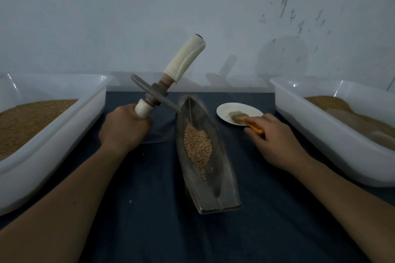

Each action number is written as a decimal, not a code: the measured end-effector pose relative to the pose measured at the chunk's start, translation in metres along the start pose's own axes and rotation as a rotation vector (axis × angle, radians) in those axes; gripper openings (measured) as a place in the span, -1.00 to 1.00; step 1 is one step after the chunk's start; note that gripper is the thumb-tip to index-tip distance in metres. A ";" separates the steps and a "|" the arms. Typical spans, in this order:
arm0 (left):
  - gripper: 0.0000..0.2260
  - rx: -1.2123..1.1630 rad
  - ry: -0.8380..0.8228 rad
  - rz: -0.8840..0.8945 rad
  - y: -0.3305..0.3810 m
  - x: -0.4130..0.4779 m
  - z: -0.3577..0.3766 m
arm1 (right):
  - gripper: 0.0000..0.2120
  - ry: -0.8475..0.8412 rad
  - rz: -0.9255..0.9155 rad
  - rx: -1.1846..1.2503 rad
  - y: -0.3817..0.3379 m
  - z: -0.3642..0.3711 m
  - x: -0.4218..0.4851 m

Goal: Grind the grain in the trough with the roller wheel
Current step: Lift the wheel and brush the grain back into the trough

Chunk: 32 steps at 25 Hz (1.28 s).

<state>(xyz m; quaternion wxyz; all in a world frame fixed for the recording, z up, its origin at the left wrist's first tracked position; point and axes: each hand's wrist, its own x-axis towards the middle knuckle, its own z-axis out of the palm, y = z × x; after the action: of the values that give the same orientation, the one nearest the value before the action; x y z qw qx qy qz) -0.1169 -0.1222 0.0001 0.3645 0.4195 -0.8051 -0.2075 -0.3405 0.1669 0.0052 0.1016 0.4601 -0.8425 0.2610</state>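
Your left hand (125, 128) is closed in a fist around the near white handle of the roller wheel (149, 94). The tool is tilted, with its other, cloth-wrapped handle pointing up and away toward the wall. The lower edge of the wheel is just beside the far end of the trough (224, 179); whether it touches the rim is not clear.

Your right hand (275, 141) lies right of the trough, its fingers curled around the orange handle of a brush (241, 118). The bristles of the brush rest on a small white plate (224, 109) near the far edge of the worktop (149, 230).

The trough stands at the middle of the worktop, its length running from the near side to the far side. It holds a narrow heap of grain (197, 147), mostly in the far half.

At the left edge stands a white tub (53, 147) filled with brown grain. At the right edge a second white tub (316, 134) holds brown material with paler patches.

In total you have one roller wheel, one trough, one brush, one plate and two tubs.
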 end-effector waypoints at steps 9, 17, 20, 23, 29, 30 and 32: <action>-0.87 0.013 0.024 -0.002 0.007 -0.009 -0.006 | -0.41 -0.194 0.030 -0.063 -0.010 -0.002 -0.004; -0.90 0.356 0.315 0.340 0.054 -0.016 -0.050 | 0.15 0.377 -0.308 -0.228 -0.099 -0.069 0.000; -0.88 0.539 0.337 0.607 0.076 -0.032 -0.059 | 0.03 0.204 -0.307 -0.494 -0.118 -0.066 0.007; -0.88 0.638 0.166 0.667 0.086 -0.044 -0.057 | -0.68 -0.089 -0.280 -0.465 -0.111 -0.067 0.018; -0.85 0.696 -0.037 0.626 0.074 -0.039 -0.053 | -0.84 -0.228 -0.278 -0.503 -0.099 -0.048 0.032; -0.86 0.709 -0.052 0.623 0.072 -0.039 -0.049 | -0.83 -0.249 -0.268 -0.511 -0.095 -0.041 0.034; -0.87 0.733 -0.054 0.621 0.069 -0.039 -0.038 | -0.85 -0.275 -0.243 -0.501 -0.083 -0.025 0.043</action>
<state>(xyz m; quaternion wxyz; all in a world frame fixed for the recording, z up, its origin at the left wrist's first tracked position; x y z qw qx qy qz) -0.1096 -0.0517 0.0524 0.2163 0.2548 -0.9215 0.1980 -0.2973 0.1128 0.0726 0.1273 0.5492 -0.8253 -0.0338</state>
